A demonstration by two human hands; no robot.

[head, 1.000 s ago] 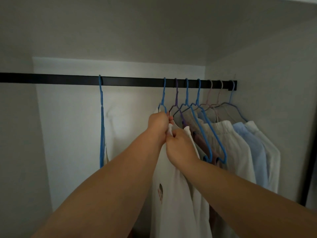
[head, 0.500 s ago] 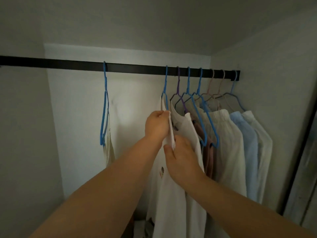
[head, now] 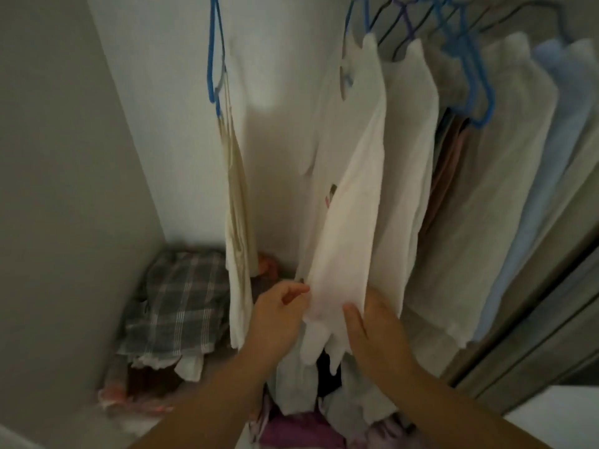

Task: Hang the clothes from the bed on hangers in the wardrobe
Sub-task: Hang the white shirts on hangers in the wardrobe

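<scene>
Smoothing the white shirt already on its blue hanger at center frame, I see my left hand pinching the hem and my right hand flat against it, fingers straight. Next I'd let go and fetch another garment. Rail's cut off above; the pile at lower left is blurred.

The head view is dim and flat, with a grey-green cast and no hard shadows. A soft pale patch of light sits on the white back wall of the wardrobe. Motion blur smears everything, most of all the blue plastic hangers at the top; the light perhaps comes from behind the camera. Wide-angle bending tilts the side walls.
</scene>
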